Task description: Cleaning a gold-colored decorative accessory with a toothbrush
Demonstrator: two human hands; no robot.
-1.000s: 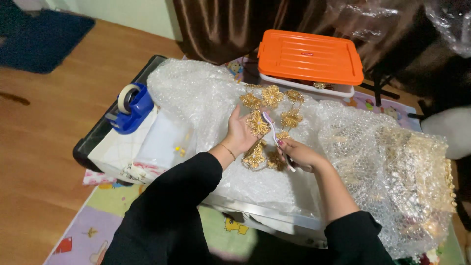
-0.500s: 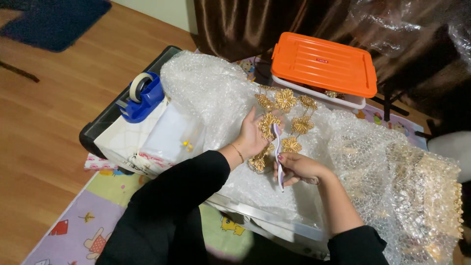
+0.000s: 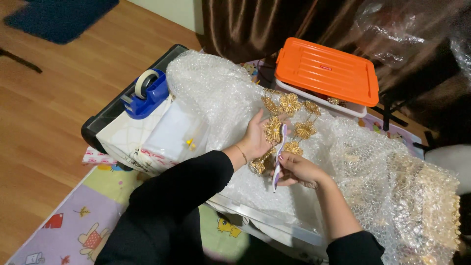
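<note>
Gold filigree flowers make up the ornament that lies on the bubble wrap, touching both hands. The left hand lies open with fingers spread, its palm cupping one of the ornament's flowers, while the rest of the piece fans out just beyond the fingertips. The right hand, just beside the left, is closed in a grip around a white and purple tool whose upper end points at the flower in the left palm. What kind of tool it is cannot be made out, and the ornament's lower end is hidden behind the left hand. Beyond the hands stands an orange-lidded box; to the left sits a blue tape dispenser. Compared with half a second ago, the right hand has raised the tool closer to the flower.
</note>
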